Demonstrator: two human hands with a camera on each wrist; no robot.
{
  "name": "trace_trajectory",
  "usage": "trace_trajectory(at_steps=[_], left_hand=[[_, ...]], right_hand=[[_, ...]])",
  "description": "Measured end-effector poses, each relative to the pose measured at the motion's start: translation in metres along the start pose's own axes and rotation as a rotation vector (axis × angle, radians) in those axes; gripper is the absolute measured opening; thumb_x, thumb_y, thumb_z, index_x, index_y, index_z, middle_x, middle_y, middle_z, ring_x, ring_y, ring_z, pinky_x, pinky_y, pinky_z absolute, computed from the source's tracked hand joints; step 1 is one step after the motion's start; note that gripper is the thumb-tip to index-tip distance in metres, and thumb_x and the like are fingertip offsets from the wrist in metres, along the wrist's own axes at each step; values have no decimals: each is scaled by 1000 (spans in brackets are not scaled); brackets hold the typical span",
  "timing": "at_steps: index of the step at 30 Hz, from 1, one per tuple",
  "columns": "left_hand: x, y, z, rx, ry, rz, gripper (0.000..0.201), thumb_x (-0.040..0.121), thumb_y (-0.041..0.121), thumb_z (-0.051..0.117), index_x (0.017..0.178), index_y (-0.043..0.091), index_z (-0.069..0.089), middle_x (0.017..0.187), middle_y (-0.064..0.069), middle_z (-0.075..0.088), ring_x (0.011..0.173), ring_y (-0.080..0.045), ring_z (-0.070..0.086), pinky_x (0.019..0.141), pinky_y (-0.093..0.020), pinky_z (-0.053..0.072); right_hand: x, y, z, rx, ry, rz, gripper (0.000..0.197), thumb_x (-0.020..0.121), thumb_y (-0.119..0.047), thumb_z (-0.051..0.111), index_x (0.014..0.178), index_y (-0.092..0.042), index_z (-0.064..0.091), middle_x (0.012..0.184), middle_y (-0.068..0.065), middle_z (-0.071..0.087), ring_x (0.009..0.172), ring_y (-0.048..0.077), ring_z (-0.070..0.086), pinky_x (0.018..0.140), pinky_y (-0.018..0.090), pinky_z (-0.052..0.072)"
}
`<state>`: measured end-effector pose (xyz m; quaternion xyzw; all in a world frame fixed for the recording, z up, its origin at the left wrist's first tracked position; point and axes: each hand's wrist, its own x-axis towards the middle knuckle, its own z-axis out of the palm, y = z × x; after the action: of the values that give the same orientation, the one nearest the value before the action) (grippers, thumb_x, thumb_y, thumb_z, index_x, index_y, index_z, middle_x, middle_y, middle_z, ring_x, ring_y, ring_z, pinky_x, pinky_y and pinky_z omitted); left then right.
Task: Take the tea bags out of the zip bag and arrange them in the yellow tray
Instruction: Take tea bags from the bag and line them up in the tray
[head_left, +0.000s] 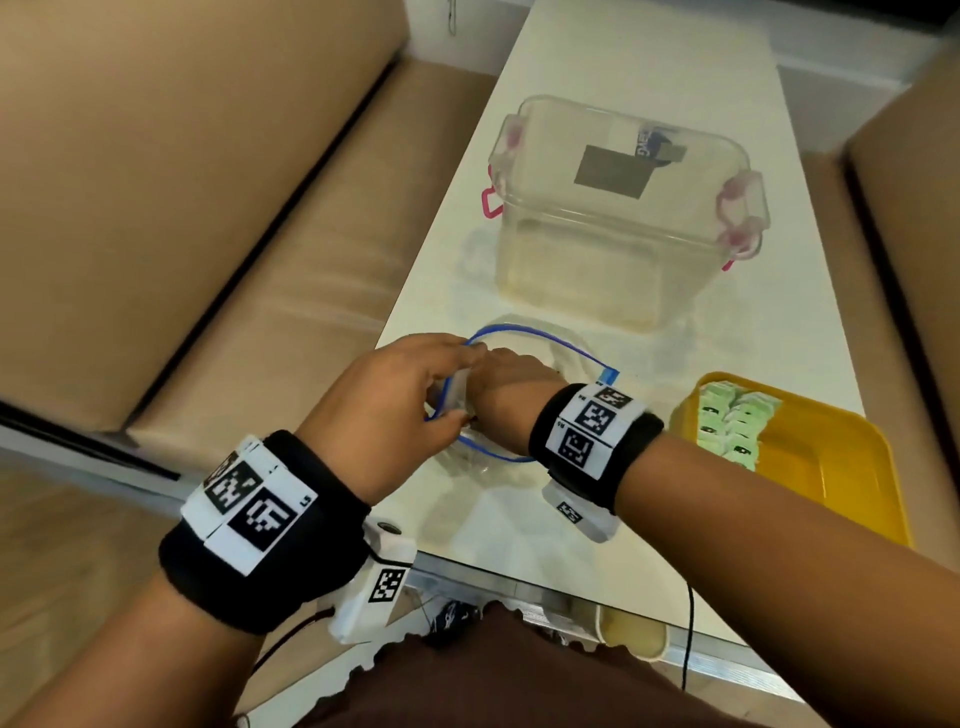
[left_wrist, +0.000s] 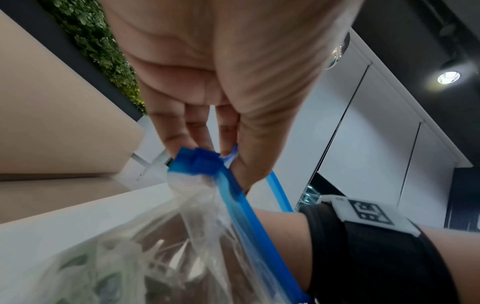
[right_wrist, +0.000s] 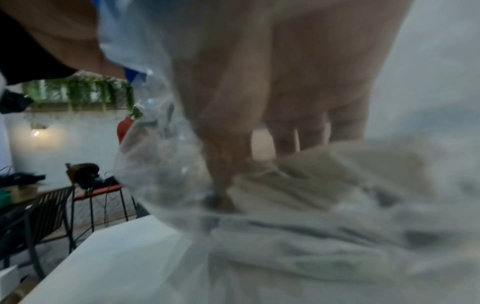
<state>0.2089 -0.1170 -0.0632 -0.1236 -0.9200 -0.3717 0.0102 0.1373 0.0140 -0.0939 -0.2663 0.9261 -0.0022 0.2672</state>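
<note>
The clear zip bag with its blue rim (head_left: 550, 340) lies open at the table's near edge. My left hand (head_left: 452, 387) pinches the rim's left side; in the left wrist view its fingertips (left_wrist: 182, 148) hold the blue zip strip (left_wrist: 205, 164) above the crumpled plastic (left_wrist: 166, 246). My right hand (head_left: 501, 376) is inside the bag up to the wrist. In the blurred right wrist view its thumb (right_wrist: 221, 181) and fingers (right_wrist: 285, 137) stand on either side of pale tea bags (right_wrist: 324, 185). The yellow tray (head_left: 852, 499) on the right holds a row of green tea bags (head_left: 732, 423).
A clear plastic box (head_left: 618, 223) with pink latches stands behind the bag on the white table (head_left: 519, 519). Tan sofa cushions (head_left: 208, 208) flank the table on the left. A paper cup (head_left: 631, 631) sits below the table's front edge.
</note>
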Motion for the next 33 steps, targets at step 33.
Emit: trace_trajectory(at_steps=[33], left_hand=[[32, 36, 10, -115, 321, 98, 23, 93, 22, 47, 107, 18, 64, 121, 0, 54, 115, -6, 50, 91, -26, 46]], right_hand=[[-120, 76, -62, 928, 745, -76, 19, 80, -6, 68, 95, -17, 65, 83, 6, 72, 72, 20, 69, 71, 46, 59]])
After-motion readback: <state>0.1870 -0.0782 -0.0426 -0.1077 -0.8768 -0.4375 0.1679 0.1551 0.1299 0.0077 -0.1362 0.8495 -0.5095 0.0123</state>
